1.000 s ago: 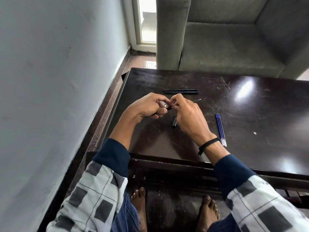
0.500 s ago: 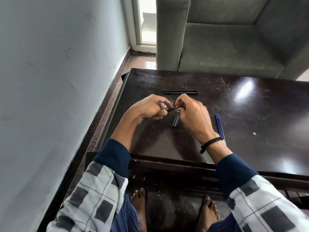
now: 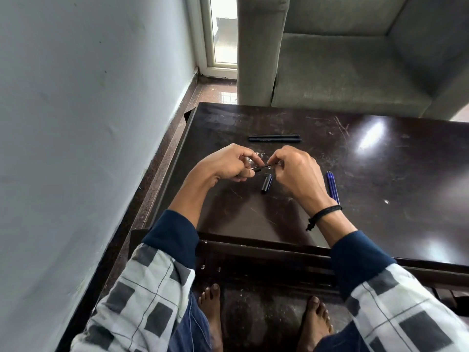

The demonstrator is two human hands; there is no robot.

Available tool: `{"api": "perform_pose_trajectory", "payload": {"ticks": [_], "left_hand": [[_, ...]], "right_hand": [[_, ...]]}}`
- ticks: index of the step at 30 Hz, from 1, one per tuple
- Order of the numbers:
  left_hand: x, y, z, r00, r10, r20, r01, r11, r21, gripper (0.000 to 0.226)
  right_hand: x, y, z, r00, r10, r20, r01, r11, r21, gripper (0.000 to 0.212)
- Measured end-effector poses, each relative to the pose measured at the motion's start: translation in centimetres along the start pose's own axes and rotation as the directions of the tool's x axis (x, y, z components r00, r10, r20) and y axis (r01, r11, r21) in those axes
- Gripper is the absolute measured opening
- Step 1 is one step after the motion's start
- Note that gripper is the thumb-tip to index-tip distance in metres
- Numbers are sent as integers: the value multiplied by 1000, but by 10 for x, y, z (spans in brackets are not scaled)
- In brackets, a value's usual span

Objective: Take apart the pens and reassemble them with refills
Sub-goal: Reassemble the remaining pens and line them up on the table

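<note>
Your hands have drawn apart over the last second, so a slim dark length now shows between them and the cap on the table is uncovered. Your left grip (image 3: pixel 228 165) is curled round the barrel of the pen in hand (image 3: pixel 261 168), held just above the table, while your right grip (image 3: pixel 295 171) pinches the thin, faintly shiny end sticking out of it; whether that end is the old refill or the tip section is too small to tell. By my reading you are midway through stripping the first pen: its cap (image 3: pixel 267 183), a short black tube with a blue glint, lies just below your hands. Two more pens (image 3: pixel 274 138), long, matte black and capped, lie side by side beyond your hands and look untouched. The blue refills (image 3: pixel 332 187), narrow straight rods, rest together near your right wrist with its black cord wristband (image 3: pixel 323 212), so no refill seems fitted yet. Most of the job is left. The table (image 3: pixel 380 186) is dark glossy wood, scratched and scuffed, with bright reflections; behind it stands a grey fabric sofa (image 3: pixel 342 72).
</note>
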State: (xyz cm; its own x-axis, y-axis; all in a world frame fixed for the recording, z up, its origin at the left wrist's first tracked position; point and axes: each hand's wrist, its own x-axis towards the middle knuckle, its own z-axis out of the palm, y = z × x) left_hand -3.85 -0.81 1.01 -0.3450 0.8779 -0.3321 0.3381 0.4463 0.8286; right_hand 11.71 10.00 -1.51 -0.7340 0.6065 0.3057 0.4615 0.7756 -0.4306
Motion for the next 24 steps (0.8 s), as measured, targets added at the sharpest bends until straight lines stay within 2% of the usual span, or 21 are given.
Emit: {"api": "perform_pose_trajectory", "payload": {"ticks": [3, 9, 12, 16, 20, 24], "left_hand": [[3, -2, 0, 999, 19, -34, -18, 999, 33, 32], [6, -1, 0, 988, 122, -90, -101, 973, 209, 20], [9, -2, 2, 981, 129, -147, -89, 964, 250, 11], [11, -4, 4, 975, 94, -199, -41, 967, 253, 9], [13, -6, 1, 961, 68, -269, 1, 969, 248, 15], [13, -6, 1, 962, 62, -265, 13, 962, 271, 14]], "right_hand": [[0, 0, 0, 1000, -24, 13, 24, 999, 23, 19], [2, 5, -2, 998, 44, 51, -49, 994, 94, 13], [4, 7, -3, 997, 22, 71, -31, 992, 126, 16], [9, 13, -10, 983, 33, 180, -61, 986, 154, 28], [12, 30, -23, 970, 194, 148, -207, 975, 78, 23], [9, 37, -29, 924, 347, 161, -345, 938, -40, 11]]}}
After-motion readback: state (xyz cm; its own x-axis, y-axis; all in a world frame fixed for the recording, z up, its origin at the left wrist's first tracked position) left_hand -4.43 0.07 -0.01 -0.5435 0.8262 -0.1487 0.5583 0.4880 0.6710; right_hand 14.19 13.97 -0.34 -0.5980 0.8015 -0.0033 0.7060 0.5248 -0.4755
